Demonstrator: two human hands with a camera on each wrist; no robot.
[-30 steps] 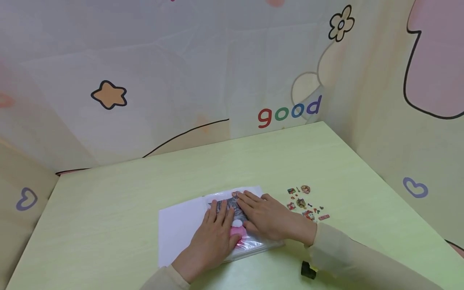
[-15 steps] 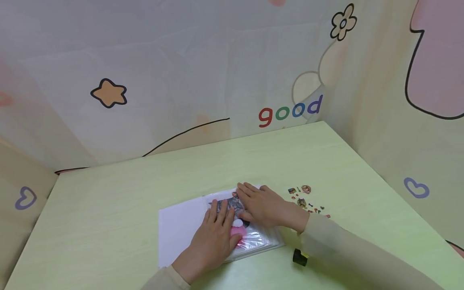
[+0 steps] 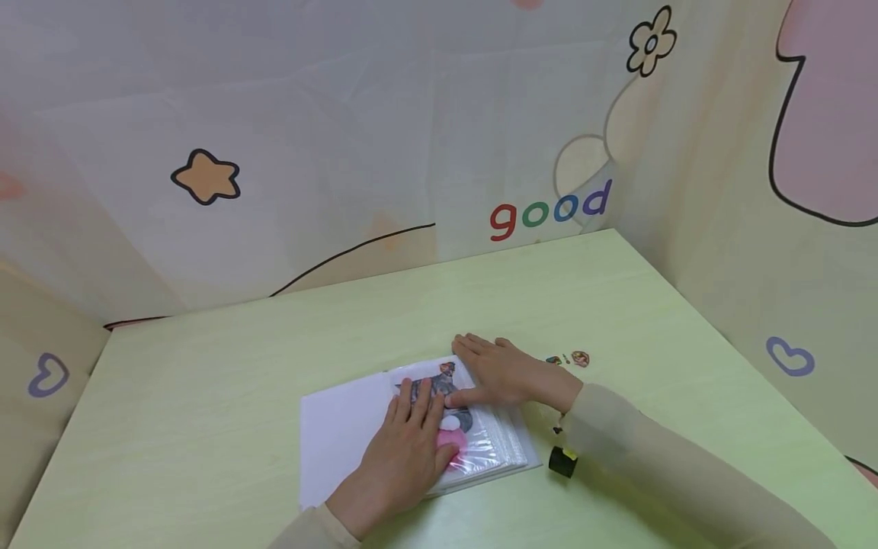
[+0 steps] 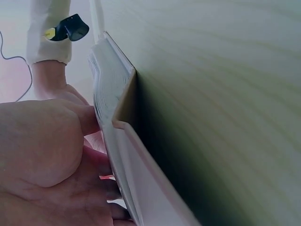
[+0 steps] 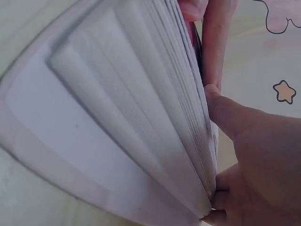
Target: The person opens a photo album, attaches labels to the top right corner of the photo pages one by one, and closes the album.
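Note:
An open album of clear plastic sleeves (image 3: 504, 450) lies on a white sheet (image 3: 336, 435) on the green table (image 3: 219, 396). Its top page shows a grey cat picture (image 3: 439, 385) and a pink patch (image 3: 456, 442). My left hand (image 3: 411, 438) lies flat on the page with straight fingers. My right hand (image 3: 497, 374) rests flat at the album's far right corner, its thumb touching the picture. The right wrist view shows the stack of sleeves (image 5: 141, 117) edge-on beside my right hand (image 5: 254, 155). In the left wrist view the album edge (image 4: 117, 155) stands beside my left hand (image 4: 47, 155).
Small colourful stickers (image 3: 579, 358) lie on the table right of the album, mostly hidden by my right sleeve (image 3: 652, 465). A small black and yellow thing (image 3: 562, 461) sits by that sleeve. Cartoon-printed walls (image 3: 549, 210) close in the back and right.
My right hand has slid away along the page to its far corner, uncovering more of the cat picture. Its forearm swung left over the stickers. The left hand stayed put.

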